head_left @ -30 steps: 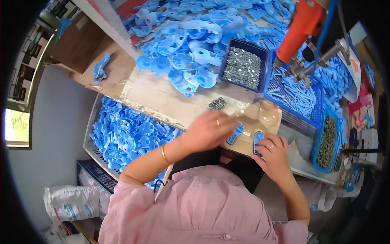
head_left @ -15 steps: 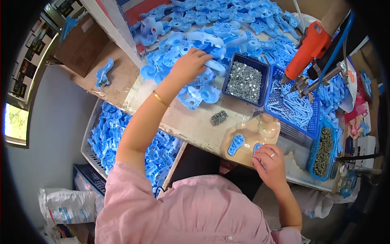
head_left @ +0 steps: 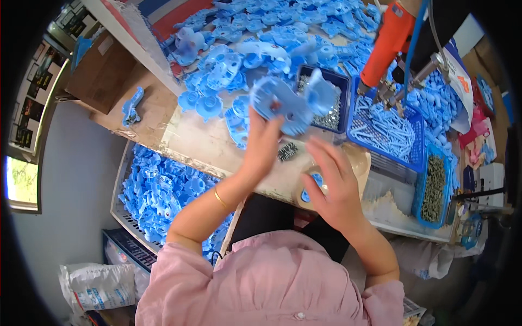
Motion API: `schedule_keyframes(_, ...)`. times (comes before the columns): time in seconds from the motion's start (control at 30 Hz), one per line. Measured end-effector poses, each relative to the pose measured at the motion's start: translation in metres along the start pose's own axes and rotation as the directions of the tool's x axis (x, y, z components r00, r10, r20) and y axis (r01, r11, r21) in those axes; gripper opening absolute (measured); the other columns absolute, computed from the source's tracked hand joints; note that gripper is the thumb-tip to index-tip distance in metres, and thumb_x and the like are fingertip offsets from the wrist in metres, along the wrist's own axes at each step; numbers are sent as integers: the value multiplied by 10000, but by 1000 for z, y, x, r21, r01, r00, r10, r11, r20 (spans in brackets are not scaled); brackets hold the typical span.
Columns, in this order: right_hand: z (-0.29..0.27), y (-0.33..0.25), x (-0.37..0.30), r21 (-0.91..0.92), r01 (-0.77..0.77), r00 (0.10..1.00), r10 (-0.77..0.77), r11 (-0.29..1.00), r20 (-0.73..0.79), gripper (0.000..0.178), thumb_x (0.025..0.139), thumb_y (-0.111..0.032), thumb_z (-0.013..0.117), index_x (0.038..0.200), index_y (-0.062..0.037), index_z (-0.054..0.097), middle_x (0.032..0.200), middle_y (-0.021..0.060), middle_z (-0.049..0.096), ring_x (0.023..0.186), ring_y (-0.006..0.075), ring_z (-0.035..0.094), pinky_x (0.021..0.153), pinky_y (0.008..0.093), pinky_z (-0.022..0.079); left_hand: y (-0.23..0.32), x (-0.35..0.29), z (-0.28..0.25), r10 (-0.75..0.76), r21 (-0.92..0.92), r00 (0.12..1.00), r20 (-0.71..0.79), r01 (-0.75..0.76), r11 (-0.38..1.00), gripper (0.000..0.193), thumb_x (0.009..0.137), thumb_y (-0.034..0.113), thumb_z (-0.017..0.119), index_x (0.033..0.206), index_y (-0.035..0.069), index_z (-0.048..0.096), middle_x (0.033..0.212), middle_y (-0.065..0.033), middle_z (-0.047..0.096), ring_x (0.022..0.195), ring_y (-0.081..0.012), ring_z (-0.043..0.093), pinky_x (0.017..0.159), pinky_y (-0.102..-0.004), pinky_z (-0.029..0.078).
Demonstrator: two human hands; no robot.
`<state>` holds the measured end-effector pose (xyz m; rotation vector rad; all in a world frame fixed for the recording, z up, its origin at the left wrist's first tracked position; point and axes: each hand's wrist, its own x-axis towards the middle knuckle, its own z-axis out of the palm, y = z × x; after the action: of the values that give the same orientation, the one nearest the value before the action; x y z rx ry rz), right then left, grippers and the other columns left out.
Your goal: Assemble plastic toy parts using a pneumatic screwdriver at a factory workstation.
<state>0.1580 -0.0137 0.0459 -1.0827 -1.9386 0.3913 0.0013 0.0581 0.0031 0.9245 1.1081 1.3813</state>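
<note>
Crate (head_left: 163,190) of blue moulded pieces sits low at the left, below the tabletop (head_left: 201,144) edge. Above the tabletop, the left hand (head_left: 263,144) is closed around the lower edge of a blue plastic part (head_left: 291,100), lifted clear of the surface. It looks light, rigid and smooth, with a ribbed round body and projecting lobes; the thicker round body seems the safest place to grip, since thin lobes may snap. The right hand (head_left: 331,182) hovers open, fingers spread, holding nothing, over a tan fixture (head_left: 361,157). Further right, a blue tray (head_left: 331,111) holds small metal screws, and an orange power screwdriver (head_left: 389,41) hangs beyond.
</note>
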Motion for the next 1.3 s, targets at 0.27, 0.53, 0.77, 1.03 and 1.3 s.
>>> schedule_keyframes(0.27,-25,33,-41,-335,67,978,4,940,208,528,715,34,703,1227,-64,626,1081,107,656,1002,317,613,843,423,513,-41,-79,2,-192,8,825,532,221,975,476,950,135,582,1337,45,320,1266,-109,512,1111,-169,544,854,-301,492)
schedule_keyframes(0.53,-35,57,-78,-391,92,938,52,916,342,278,776,-12,670,1047,-74,686,1037,56,674,1019,261,617,870,403,488,-38,-63,-21,163,531,720,674,-626,571,701,785,109,736,1389,9,393,1344,-194,494,1251,-376,457,1048,-450,401)
schedule_keyframes(0.77,-30,48,-73,-346,20,921,117,938,371,326,787,-30,652,1109,-75,661,1076,50,664,1038,252,607,867,360,507,-53,-65,-17,149,505,669,728,-671,543,780,744,120,748,1421,25,372,1406,-164,466,1327,-420,385,1111,-473,348)
schedule_keyframes(1.03,-27,47,-74,-459,114,852,151,881,502,418,772,-33,601,1185,-81,648,1077,29,661,949,230,587,802,323,527,-45,-62,-15,113,522,660,743,-677,519,763,754,109,738,1428,34,388,1447,-169,446,1355,-410,370,1128,-470,334)
schedule_keyframes(1.3,-31,59,-73,-404,127,798,149,906,584,438,787,-46,585,1220,-93,629,1066,11,654,959,229,578,802,326,524,-44,-55,-12,7,528,654,756,-617,584,772,767,109,724,1457,45,383,1495,-177,408,1407,-409,312,1158,-479,289)
